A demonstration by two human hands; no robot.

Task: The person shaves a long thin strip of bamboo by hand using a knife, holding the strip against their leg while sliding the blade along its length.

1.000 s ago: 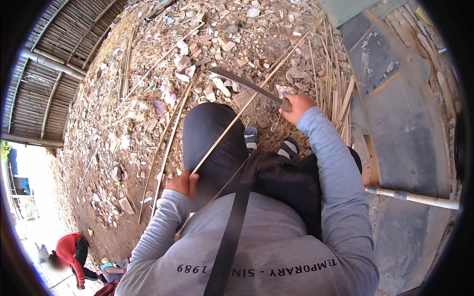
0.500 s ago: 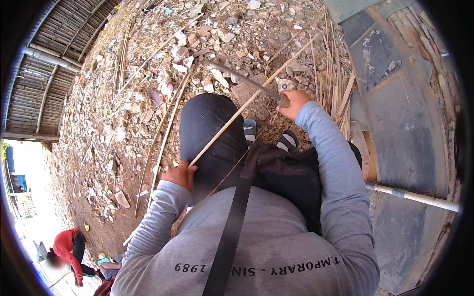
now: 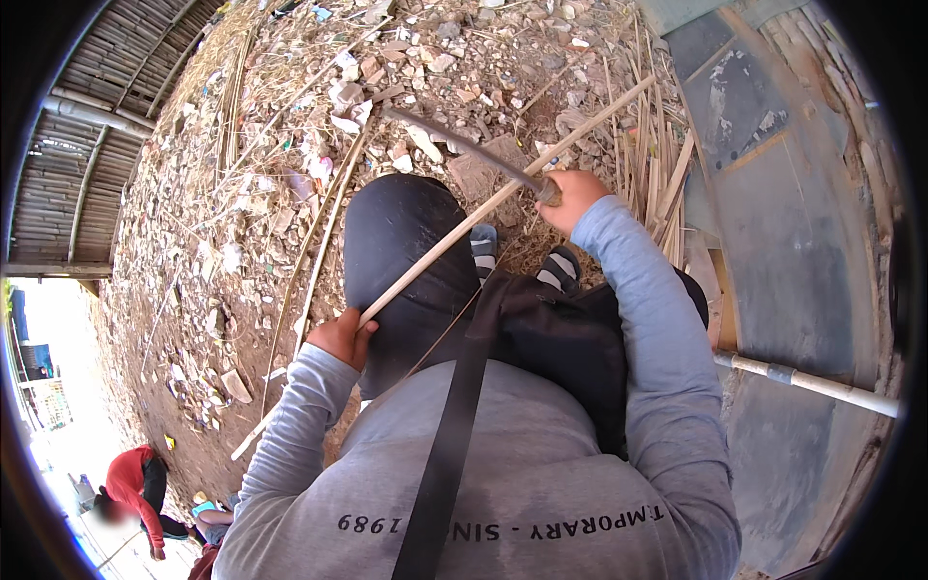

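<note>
Mostly, the pale strip point(image 3: 435, 253) extends beyond the left grip point(image 3: 340, 338).

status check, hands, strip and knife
Left hand gripping strip. Right hand holding knife. Knife crossing strip, contact unclear. Left knee below strip.

Bright daylight fills the ground point(image 3: 188, 372) — burning out to white glare past its left edge. The slats point(image 3: 60, 188) sit darker; the panel point(image 3: 807, 266) bows under fisheye distortion — one head point(image 3: 114, 509) is blurred.
</note>
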